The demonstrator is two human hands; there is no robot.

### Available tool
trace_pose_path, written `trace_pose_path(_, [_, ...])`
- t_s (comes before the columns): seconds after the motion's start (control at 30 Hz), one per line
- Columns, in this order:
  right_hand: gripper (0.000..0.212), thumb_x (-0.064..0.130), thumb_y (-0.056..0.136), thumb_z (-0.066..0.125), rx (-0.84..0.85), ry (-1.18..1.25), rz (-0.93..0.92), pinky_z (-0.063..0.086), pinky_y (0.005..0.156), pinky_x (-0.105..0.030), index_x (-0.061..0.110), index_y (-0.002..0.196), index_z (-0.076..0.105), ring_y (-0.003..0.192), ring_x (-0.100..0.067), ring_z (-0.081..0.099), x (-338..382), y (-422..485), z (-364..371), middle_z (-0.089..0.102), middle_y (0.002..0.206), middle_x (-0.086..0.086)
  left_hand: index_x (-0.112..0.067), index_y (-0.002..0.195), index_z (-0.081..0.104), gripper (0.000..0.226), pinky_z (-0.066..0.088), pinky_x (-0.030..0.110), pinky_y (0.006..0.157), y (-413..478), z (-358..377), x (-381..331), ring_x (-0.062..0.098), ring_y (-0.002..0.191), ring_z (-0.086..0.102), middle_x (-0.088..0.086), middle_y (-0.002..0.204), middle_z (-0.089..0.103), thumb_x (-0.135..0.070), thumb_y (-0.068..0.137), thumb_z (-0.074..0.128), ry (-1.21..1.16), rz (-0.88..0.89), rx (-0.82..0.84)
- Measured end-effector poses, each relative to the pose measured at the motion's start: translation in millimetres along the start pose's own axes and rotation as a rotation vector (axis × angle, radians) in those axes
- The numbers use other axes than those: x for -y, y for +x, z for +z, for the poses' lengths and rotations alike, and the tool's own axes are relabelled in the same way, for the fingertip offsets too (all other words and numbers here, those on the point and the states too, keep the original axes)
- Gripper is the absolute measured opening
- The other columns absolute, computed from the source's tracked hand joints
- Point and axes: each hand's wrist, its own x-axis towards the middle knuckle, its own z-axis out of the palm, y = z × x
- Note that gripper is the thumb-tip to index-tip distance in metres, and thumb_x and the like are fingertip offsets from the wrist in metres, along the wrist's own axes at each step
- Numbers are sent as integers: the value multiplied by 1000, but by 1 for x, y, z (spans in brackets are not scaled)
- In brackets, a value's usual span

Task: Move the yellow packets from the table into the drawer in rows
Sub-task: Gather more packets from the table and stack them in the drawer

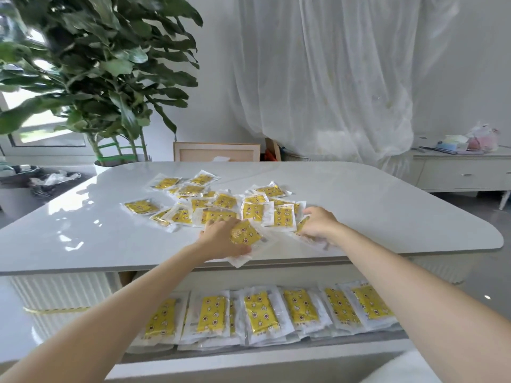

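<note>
Head view: left hand [221, 240] fingers pinch packet [246, 234] on table [387, 211]; right hand [318, 225] fingers curl on second packet [302, 224]; drawer [331, 349] holds a row [261, 313].

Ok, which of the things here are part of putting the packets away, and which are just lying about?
Job: loose yellow packets on the table; row of packets in the open drawer; left hand gripping one packet; right hand on the pile.

Lying about: potted plant; picture frame; sheer curtain; sideboard with a plastic bag.
</note>
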Motion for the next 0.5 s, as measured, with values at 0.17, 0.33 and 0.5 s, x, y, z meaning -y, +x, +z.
trace_pose_path(0.17, [61,45,81,57,12,-212,79,32,103,-41,29,137,40,132,-33,29,-8,-2,1,42,137,-9,-23,140,37,80,39,42,102,-17,-4,12,22,120,50,0,140,47,-46,74,74,-77,-41,-73])
trace_pose_path(0.33, [80,69,80,53,109,-260,50,30,108,-39,31,147,31,135,-33,31,-11,-2,3,37,146,-11,-10,131,44,62,46,33,87,-28,-14,22,24,104,56,4,126,55,-34,80,72,-200,-55,-60])
trace_pose_path(0.5, [94,78,73,54,173,-392,14,33,103,-35,15,141,37,132,-30,35,-2,-12,-1,39,144,-12,-12,111,52,29,49,36,86,-31,-26,24,25,99,59,9,116,60,-23,88,65,-360,-64,5])
